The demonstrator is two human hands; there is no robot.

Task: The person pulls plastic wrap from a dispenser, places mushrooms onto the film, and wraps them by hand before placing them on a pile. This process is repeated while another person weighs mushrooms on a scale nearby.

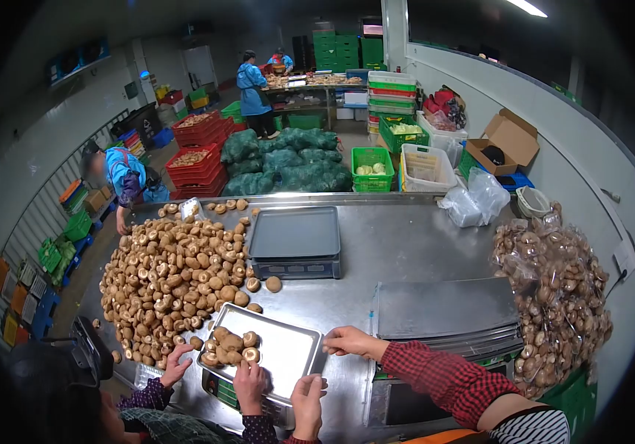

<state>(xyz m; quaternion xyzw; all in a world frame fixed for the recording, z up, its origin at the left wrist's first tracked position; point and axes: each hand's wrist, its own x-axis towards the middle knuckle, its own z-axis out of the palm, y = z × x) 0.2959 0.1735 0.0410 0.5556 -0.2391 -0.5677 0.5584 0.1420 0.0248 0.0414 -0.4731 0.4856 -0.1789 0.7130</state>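
Note:
A steel tray (282,354) on a scale with a green panel (226,394) bears several brown mushrooms (230,345) at its left end. My left hand (307,403) is at the tray's near right corner, its fingers curled and pressed together. Over the tray's right edge, my right hand (353,342) closes its fingertips in a pinch. What either hand holds, if anything, is too thin or hidden to make out. From the left reach a co-worker's two hands in dotted sleeves, one hand (248,386) at the tray's mushrooms, the other hand (176,365) beside the mushroom pile (173,277).
A grey-topped scale (294,233) stands behind the tray. Stacked dark sheets (447,309) lie to the right, with bagged mushrooms (554,296) beyond and clear plastic bags (474,201) at the back. Another person (129,174) bends at the table's left end. Crates and green sacks (288,163) fill the floor behind.

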